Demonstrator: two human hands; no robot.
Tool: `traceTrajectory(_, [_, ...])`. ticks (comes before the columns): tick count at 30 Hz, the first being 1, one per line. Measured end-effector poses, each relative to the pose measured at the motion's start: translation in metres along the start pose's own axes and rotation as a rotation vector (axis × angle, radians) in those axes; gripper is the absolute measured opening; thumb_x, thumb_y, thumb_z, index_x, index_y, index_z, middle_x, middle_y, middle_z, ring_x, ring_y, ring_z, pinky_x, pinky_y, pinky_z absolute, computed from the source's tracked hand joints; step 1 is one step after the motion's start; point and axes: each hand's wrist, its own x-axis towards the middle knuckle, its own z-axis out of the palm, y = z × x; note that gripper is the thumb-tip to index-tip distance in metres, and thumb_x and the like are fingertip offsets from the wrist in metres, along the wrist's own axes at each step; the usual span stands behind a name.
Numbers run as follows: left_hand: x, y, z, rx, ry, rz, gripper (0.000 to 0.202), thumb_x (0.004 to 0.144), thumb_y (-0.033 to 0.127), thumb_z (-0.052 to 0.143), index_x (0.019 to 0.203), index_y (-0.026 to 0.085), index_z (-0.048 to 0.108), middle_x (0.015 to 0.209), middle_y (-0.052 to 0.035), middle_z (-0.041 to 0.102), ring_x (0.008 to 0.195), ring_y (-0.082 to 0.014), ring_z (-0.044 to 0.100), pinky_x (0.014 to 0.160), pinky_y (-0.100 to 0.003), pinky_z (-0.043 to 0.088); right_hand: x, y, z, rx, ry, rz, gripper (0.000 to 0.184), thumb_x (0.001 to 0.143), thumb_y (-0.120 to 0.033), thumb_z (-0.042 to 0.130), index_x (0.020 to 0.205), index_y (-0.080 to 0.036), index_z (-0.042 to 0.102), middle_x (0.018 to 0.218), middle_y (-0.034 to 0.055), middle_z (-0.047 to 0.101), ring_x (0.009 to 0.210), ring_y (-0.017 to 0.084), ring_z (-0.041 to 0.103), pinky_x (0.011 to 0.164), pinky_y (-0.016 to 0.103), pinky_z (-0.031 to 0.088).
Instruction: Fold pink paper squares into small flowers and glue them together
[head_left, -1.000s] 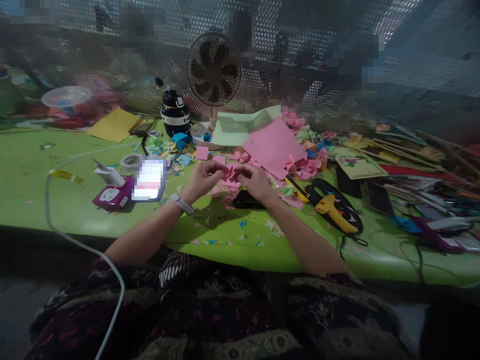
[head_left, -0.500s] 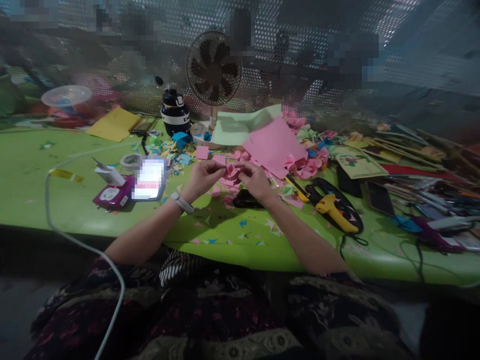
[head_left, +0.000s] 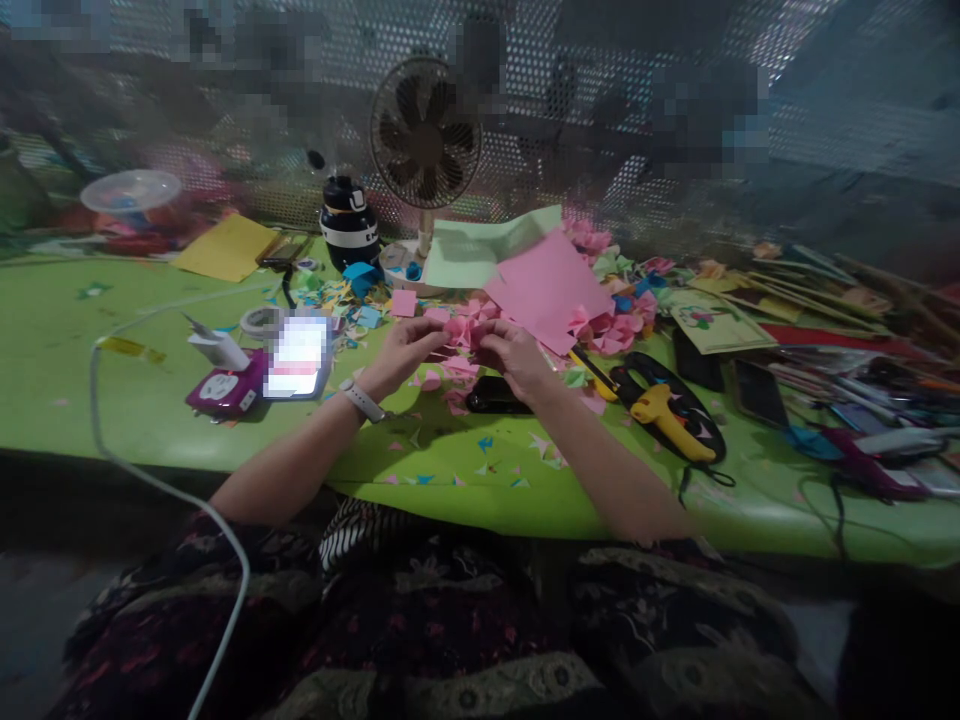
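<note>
Between my two hands is a pink paper flower, held just above a scatter of pink paper pieces. My left hand, with a pale watch on its wrist, pinches the flower's left side between thumb and fingers. On the other side, my right hand is closed on the flower's right edge. Right below the right hand lies a small black object, partly hidden by it. A large pink sheet lies behind the hands, overlapping a pale green sheet.
A fan and a dark bottle stand at the back. To the left are a lit phone, a purple box and a white cable. A yellow-handled glue gun and sticks lie on the right.
My hands have shifted slightly, and the pink flower between them has turned and looks more spread. The surrounding things are where they were.
</note>
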Motion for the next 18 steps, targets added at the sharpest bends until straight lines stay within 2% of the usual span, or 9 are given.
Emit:
traceTrajectory(5, [0.004, -0.004, -0.004, 0.041, 0.033, -0.033, 0.026, 0.073, 0.039, 0.079, 0.078, 0.015, 0.071, 0.077, -0.0071, 0.075, 0.071, -0.0152, 0.071, 0.073, -0.03, 0.061, 0.006, 0.005, -0.006, -0.078, -0.019, -0.084, 0.015, 0.068, -0.02, 0.069, 0.082, -0.02, 0.062, 0.078, -0.0015, 0.069, 0.067, 0.011, 0.063, 0.073, 0.03, 0.061])
traceTrajectory(11, [0.01, -0.011, -0.009, 0.018, 0.068, -0.071, 0.019, 0.074, 0.031, 0.081, 0.075, 0.014, 0.072, 0.075, -0.0064, 0.074, 0.069, -0.0134, 0.071, 0.075, -0.029, 0.061, 0.016, 0.013, -0.015, -0.191, -0.022, -0.158, 0.017, 0.075, -0.023, 0.069, 0.091, -0.02, 0.064, 0.081, 0.0012, 0.072, 0.073, 0.015, 0.068, 0.077, 0.035, 0.062])
traceTrajectory(16, [0.019, -0.02, -0.019, 0.12, 0.132, -0.107, 0.018, 0.075, 0.032, 0.081, 0.076, 0.015, 0.074, 0.072, -0.0078, 0.074, 0.062, -0.0129, 0.068, 0.058, -0.024, 0.054, 0.023, 0.014, -0.025, -0.409, 0.008, -0.299, 0.024, 0.078, -0.024, 0.068, 0.101, -0.018, 0.067, 0.092, 0.0054, 0.074, 0.085, 0.018, 0.07, 0.087, 0.038, 0.057])
traceTrajectory(18, [0.021, -0.023, -0.024, 0.168, 0.149, -0.123, 0.017, 0.075, 0.032, 0.08, 0.073, 0.017, 0.074, 0.068, -0.0068, 0.073, 0.055, -0.0119, 0.064, 0.052, -0.023, 0.049, 0.023, 0.013, -0.029, -0.554, 0.025, -0.344, 0.021, 0.079, -0.025, 0.067, 0.098, -0.018, 0.07, 0.096, 0.0073, 0.075, 0.087, 0.019, 0.069, 0.088, 0.039, 0.055])
